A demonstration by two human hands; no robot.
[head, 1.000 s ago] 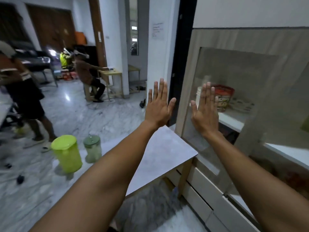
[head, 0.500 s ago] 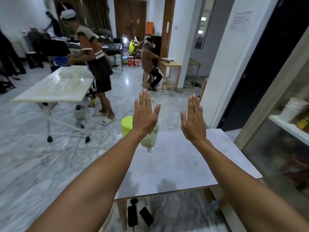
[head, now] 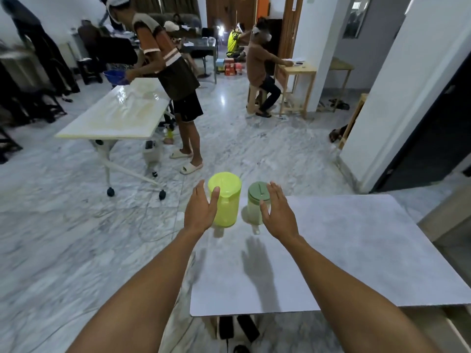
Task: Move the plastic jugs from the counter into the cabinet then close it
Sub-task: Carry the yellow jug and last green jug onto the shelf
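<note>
Both hands point(head: 200, 208) spread, seemingly untouching, beside two jugs point(head: 225, 200); counter point(head: 356, 250) bare.

We are in a large indoor hall that looks like a house or office turned into a shared workroom. The marble floor point(head: 242, 138) is polished and runs through the whole space, past white walls and wooden doors point(head: 224, 8) at the back. We see several work stations: a folding table on wheels point(head: 119, 110) where a standing person point(head: 168, 72) bends over it, a small wooden desk point(head: 297, 80) with a seated person point(head: 260, 64), and our own grey tabletop point(head: 344, 250). Stacked boxes point(head: 229, 67) sit on the floor far behind.
</note>
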